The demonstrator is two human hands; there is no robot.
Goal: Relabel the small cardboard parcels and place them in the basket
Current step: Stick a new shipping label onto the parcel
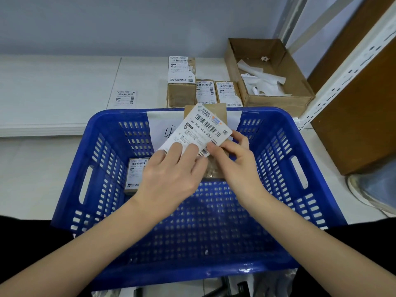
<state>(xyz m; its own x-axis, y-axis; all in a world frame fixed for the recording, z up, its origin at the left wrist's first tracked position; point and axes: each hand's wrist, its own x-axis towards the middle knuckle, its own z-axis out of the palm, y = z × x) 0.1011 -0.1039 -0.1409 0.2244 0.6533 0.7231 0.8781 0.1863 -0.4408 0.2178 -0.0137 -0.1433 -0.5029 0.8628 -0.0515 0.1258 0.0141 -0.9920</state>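
Observation:
Above the blue plastic basket [278,159] I hold a small cardboard parcel [212,168] with a white shipping label [199,129] lying askew across its top. My left hand [171,174] grips the parcel and the label's lower left part. My right hand [233,159] pinches the label's lower right edge between thumb and fingers. One labelled parcel [135,174] lies inside the basket at its left wall. Three more labelled parcels [182,82] [205,92] [228,93] stand on the floor behind the basket.
A loose label [125,98] lies on the white floor to the left. An open cardboard box [276,99] with crumpled backing paper stands at the back right. A white perforated shelf post [351,67] and brown board rise on the right. A paper sheet marked "4" hangs on the basket's far wall.

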